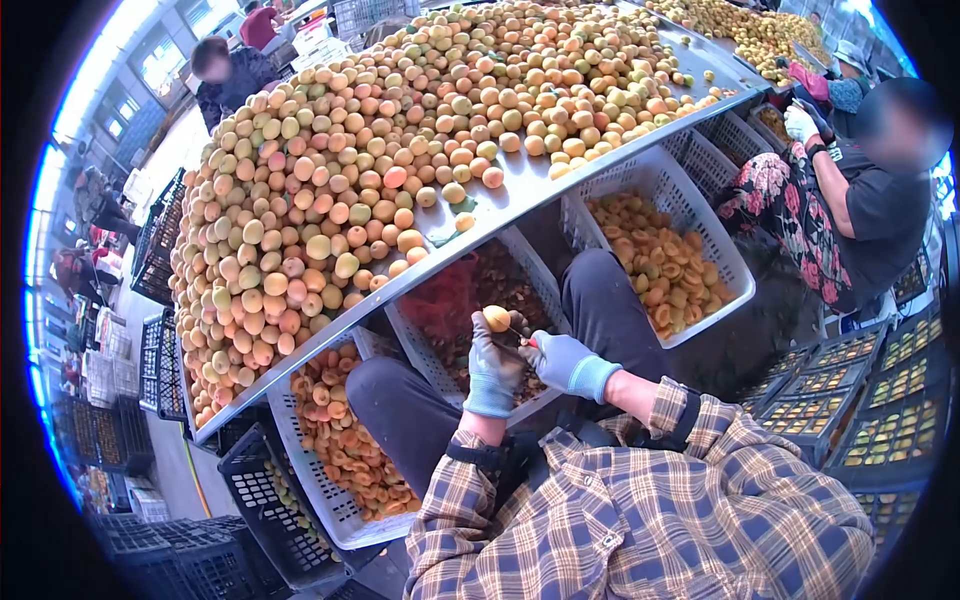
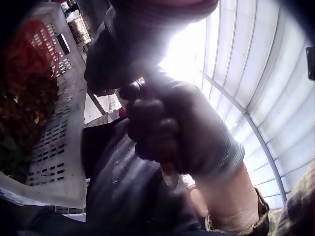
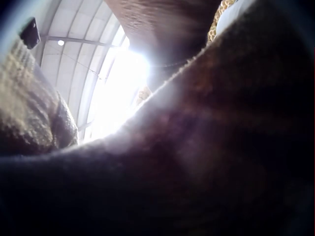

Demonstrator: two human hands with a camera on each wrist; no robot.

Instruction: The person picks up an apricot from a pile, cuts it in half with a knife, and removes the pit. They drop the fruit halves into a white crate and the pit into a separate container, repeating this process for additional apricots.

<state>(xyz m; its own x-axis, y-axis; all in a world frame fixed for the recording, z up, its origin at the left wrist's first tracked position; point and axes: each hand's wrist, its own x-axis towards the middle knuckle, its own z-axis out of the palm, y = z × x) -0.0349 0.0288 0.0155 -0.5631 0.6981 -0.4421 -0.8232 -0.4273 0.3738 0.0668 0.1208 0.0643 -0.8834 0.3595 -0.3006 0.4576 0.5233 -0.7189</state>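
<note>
Gloved left hand point(image 1: 494, 368) grips an apricot point(image 1: 496, 318) above the lap, over a white crate point(image 1: 425, 345) of pits. Gloved right hand point(image 1: 566, 363) (fingers curled) holds a small red-handled knife point(image 1: 524, 337) against the fruit, below the heaped metal table point(image 1: 530, 180).

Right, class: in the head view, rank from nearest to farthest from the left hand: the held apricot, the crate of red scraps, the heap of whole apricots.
1. Apricot, gripped in the left hand.
2. Crate of red scraps, just behind the hand.
3. Heap of whole apricots, up on the table, beyond.
</note>
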